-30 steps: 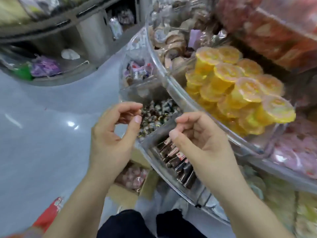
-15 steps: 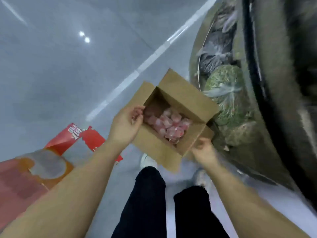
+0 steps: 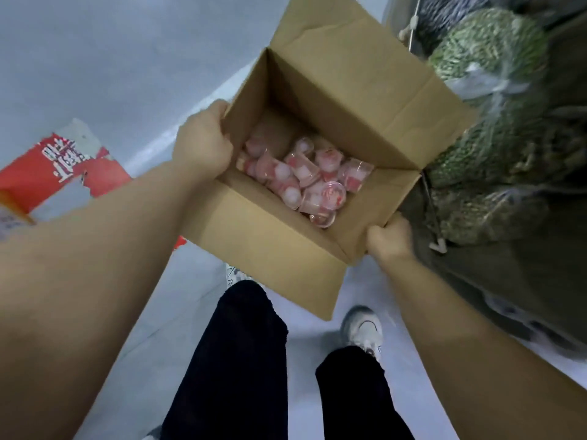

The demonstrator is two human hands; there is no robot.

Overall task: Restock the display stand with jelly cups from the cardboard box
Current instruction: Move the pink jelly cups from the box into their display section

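An open brown cardboard box (image 3: 260,236) is held between both hands above the floor, its flaps standing out. Several pink jelly cups (image 3: 305,176) lie in a heap at its bottom. My left hand (image 3: 203,144) grips the box's left rim with fingers curled over the edge. My right hand (image 3: 389,238) clasps the near right corner from outside. The display stand's lower part (image 3: 524,281) shows dark and blurred at the right; its upper tiers are out of view.
Clear bags of green goods (image 3: 486,46) are stacked at the right by the stand's base. A red and white package (image 3: 63,166) lies on the grey floor at the left. My black trousers and grey shoes (image 3: 362,331) are below the box.
The view dropped from the stand's candy bins to the floor. Both hands went from in front of the bins down to the box, which now sits closer and larger in view.
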